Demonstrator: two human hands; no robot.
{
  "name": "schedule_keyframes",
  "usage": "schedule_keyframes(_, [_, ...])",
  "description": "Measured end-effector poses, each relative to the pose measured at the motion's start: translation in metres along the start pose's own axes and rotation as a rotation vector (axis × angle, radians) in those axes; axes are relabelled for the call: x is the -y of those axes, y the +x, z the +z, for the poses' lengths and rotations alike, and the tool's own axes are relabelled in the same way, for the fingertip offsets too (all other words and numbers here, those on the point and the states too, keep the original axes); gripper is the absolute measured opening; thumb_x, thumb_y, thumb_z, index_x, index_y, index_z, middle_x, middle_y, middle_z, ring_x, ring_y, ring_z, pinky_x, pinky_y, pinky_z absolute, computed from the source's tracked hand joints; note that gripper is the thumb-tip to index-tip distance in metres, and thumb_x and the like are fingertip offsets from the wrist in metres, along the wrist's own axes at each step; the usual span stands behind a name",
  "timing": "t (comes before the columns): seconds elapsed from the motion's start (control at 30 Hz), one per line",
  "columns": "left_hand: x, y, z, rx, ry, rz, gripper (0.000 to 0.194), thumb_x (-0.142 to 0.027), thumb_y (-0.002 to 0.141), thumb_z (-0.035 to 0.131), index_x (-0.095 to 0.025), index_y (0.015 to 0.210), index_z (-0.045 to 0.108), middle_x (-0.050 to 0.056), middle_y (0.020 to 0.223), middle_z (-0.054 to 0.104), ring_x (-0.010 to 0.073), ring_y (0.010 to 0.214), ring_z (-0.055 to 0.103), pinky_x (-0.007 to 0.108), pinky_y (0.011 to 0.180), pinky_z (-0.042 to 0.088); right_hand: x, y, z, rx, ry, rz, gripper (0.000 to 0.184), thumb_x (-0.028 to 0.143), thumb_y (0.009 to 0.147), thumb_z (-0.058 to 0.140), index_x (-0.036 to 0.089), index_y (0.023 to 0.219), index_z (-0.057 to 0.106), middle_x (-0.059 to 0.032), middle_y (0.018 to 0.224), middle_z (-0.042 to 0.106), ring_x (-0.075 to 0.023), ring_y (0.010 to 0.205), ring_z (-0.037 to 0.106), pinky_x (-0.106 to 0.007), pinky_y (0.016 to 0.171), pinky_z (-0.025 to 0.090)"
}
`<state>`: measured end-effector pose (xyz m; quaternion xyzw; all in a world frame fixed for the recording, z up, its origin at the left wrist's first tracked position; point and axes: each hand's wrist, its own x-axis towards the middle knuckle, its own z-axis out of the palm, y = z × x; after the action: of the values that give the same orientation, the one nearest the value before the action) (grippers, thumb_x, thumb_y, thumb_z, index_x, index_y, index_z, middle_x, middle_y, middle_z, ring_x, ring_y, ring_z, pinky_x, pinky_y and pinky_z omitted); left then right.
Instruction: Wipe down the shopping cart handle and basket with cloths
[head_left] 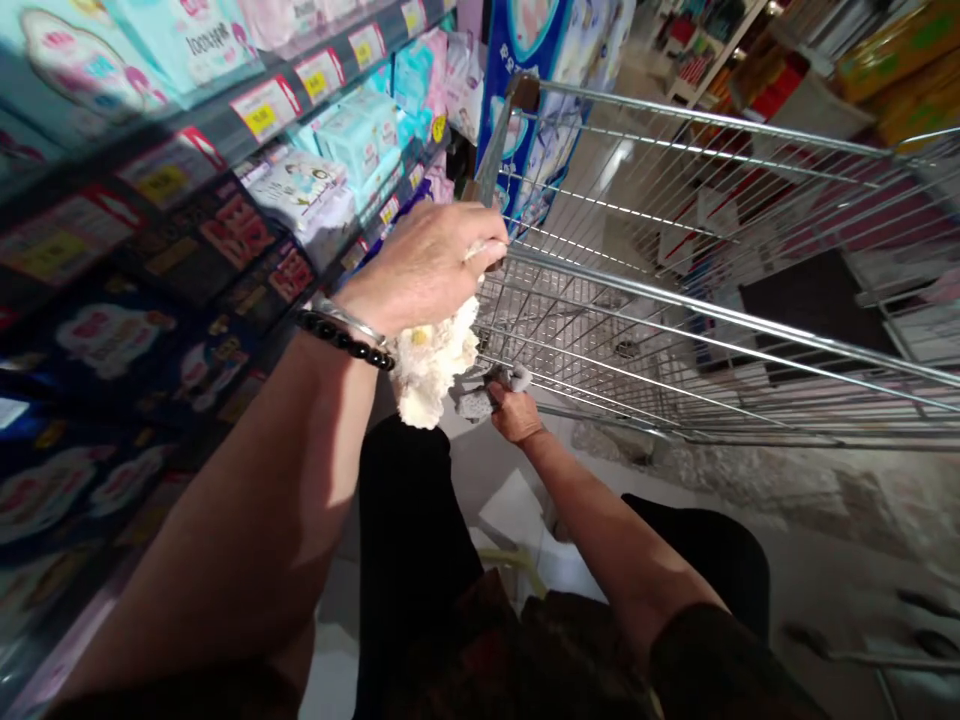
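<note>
My left hand [427,260], with a dark bead bracelet and a metal bangle at its wrist, is closed at the near upper end of a wire shopping cart [600,270]. A crumpled cream cloth [431,370] hangs beneath its palm, partly hidden by the fingers. Lower down, my right hand [517,412] grips a wadded grey speckled cloth [476,403] close to the cart's lower wires. Whether that cloth touches the cart I cannot tell. Brown plastic caps [523,92] sit at the cart's corner.
On the left, shelves [270,105] with price tags hold turquoise packs [356,130] and dark boxes [112,330]. Behind the cart stands a blue display of packages [555,60]. Black-trousered knees [409,490] flank a pale surface below. A dark panel [817,310] shows through the wires.
</note>
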<state>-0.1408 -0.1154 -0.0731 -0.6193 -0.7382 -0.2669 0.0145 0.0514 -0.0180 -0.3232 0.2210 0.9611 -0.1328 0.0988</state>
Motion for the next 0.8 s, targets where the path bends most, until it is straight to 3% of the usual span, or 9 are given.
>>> schedule_keyframes(0.07, [-0.001,0.001,0.000,-0.008,-0.015,-0.008,0.029,-0.041,0.102,0.040,-0.033,0.100,0.067,0.004,0.108,0.071,0.0280,0.104,0.064,0.044,0.094,0.045,-0.005,-0.007,-0.015,-0.026,-0.002,-0.035,0.050,0.012,0.088,0.056,0.023,0.135,0.069,-0.0125,0.123,0.075,-0.0298,0.112,0.070,-0.037,0.095,0.056])
schedule_keyframes(0.17, [-0.003,0.002,0.001,-0.034,-0.008,-0.010,0.031,-0.038,0.102,0.040,-0.027,0.105,0.069,0.004,0.109,0.073,0.0241,0.103,0.064,0.040,0.097,0.046,-0.017,-0.025,-0.048,-0.253,0.042,-0.097,0.050,0.006,0.082,0.057,0.018,0.128,0.072,-0.0127,0.119,0.073,-0.0271,0.113,0.067,-0.034,0.098,0.054])
schedule_keyframes(0.33, [-0.009,0.004,0.000,-0.036,-0.021,-0.045,0.033,-0.036,0.100,0.044,-0.021,0.105,0.072,0.007,0.107,0.073,0.0235,0.100,0.064,0.040,0.095,0.047,-0.036,-0.082,-0.156,-0.943,0.176,-0.102,0.042,0.010,0.086,0.055,0.017,0.124,0.071,-0.0085,0.102,0.067,-0.0234,0.098,0.065,-0.037,0.091,0.058])
schedule_keyframes(0.43, [-0.013,0.003,0.000,-0.030,-0.028,-0.083,0.032,-0.037,0.097,0.045,-0.021,0.104,0.072,0.008,0.107,0.073,0.0236,0.100,0.064,0.040,0.093,0.047,-0.033,-0.119,-0.221,-1.374,0.183,-0.189,0.035,0.017,0.096,0.056,0.023,0.128,0.068,-0.0073,0.107,0.065,-0.0252,0.108,0.065,-0.045,0.097,0.057])
schedule_keyframes(0.5, [-0.016,0.002,0.000,-0.024,-0.045,-0.095,0.031,-0.038,0.097,0.045,-0.022,0.103,0.071,0.008,0.106,0.072,0.0236,0.098,0.064,0.040,0.092,0.048,-0.024,-0.130,-0.239,-1.592,0.181,-0.245,0.036,0.021,0.100,0.061,0.028,0.136,0.066,-0.0081,0.119,0.063,-0.0268,0.119,0.063,-0.048,0.102,0.055])
schedule_keyframes(0.53, [-0.018,0.000,0.000,-0.020,-0.059,-0.097,0.031,-0.039,0.098,0.045,-0.023,0.103,0.071,0.008,0.105,0.073,0.0236,0.097,0.065,0.040,0.092,0.048,-0.019,-0.129,-0.236,-1.619,0.177,-0.265,0.039,0.022,0.101,0.064,0.030,0.139,0.065,-0.0085,0.125,0.061,-0.0274,0.123,0.062,-0.048,0.103,0.055])
schedule_keyframes(0.6, [-0.021,-0.003,0.001,-0.018,-0.082,-0.102,0.031,-0.040,0.101,0.045,-0.025,0.104,0.072,0.007,0.107,0.073,0.0242,0.100,0.066,0.041,0.095,0.049,-0.010,-0.114,-0.210,-1.464,0.149,-0.263,0.042,0.022,0.102,0.063,0.030,0.143,0.065,-0.0098,0.131,0.060,-0.0280,0.123,0.062,-0.048,0.103,0.055])
schedule_keyframes(0.73, [-0.024,-0.008,0.002,-0.030,-0.085,-0.047,0.032,-0.038,0.104,0.043,-0.023,0.109,0.070,0.007,0.112,0.071,0.0230,0.106,0.064,0.041,0.098,0.048,-0.011,-0.062,-0.118,-0.774,0.013,-0.189,0.044,0.011,0.100,0.056,0.020,0.140,0.070,-0.0164,0.130,0.070,-0.0305,0.122,0.065,-0.048,0.108,0.055])
schedule_keyframes(0.8, [-0.024,-0.008,0.002,-0.023,-0.081,-0.029,0.032,-0.035,0.105,0.042,-0.019,0.112,0.069,0.009,0.113,0.070,0.0213,0.105,0.062,0.039,0.098,0.048,-0.017,-0.043,-0.083,-0.580,-0.015,-0.176,0.047,0.011,0.097,0.058,0.018,0.142,0.070,-0.0193,0.138,0.070,-0.0338,0.132,0.062,-0.051,0.116,0.051])
